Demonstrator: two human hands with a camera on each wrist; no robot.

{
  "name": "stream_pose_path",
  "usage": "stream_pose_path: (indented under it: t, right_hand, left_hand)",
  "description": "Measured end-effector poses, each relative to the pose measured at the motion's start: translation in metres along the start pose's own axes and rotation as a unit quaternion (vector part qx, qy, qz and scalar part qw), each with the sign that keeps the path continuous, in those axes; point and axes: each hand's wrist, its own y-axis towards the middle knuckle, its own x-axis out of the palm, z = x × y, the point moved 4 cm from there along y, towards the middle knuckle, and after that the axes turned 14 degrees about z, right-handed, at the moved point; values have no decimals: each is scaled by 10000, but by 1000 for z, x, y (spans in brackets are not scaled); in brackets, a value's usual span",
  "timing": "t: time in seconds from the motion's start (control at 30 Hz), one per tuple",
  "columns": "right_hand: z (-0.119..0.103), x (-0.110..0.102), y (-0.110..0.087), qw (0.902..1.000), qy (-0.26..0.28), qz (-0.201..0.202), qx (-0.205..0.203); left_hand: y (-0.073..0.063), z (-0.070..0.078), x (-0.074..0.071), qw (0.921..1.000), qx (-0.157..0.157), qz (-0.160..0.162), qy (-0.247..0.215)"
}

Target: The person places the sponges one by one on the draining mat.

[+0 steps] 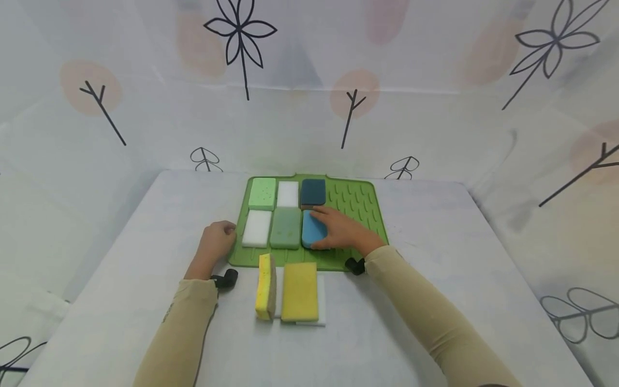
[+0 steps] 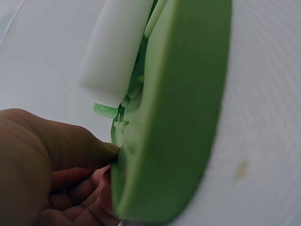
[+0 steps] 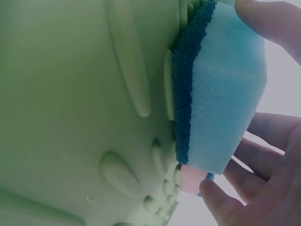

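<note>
A green ridged mat lies on the table with two rows of sponges on it. My right hand grips a blue sponge in the near row, thumb at its near end and fingers at the far end. In the right wrist view this blue sponge sits scourer side down on the mat. My left hand pinches the mat's left edge; in the left wrist view the thumb presses the rim with fingers curled below. Left of the blue sponge are a green sponge and a white sponge.
The far row has a light green sponge, a white sponge and a dark-blue-topped sponge. In front of the mat, a yellow sponge stands on edge beside a yellow sponge lying over white pieces.
</note>
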Motion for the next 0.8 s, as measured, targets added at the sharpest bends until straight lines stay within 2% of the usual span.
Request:
stream_pose_path:
  t: [0.23, 0.47, 0.8]
  right_hand:
    - [-3, -3, -7, 10000, 7, 77, 0]
    - [-5, -3, -15, 9996, -36, 242, -138]
    - [-23, -11, -32, 9985, 154, 412, -329]
  left_hand:
    - [-2, 3, -1, 10000, 65, 51, -7]
    - [-3, 1, 0, 10000, -69, -36, -46]
    - [-2, 0, 2, 9996, -227, -139, -70]
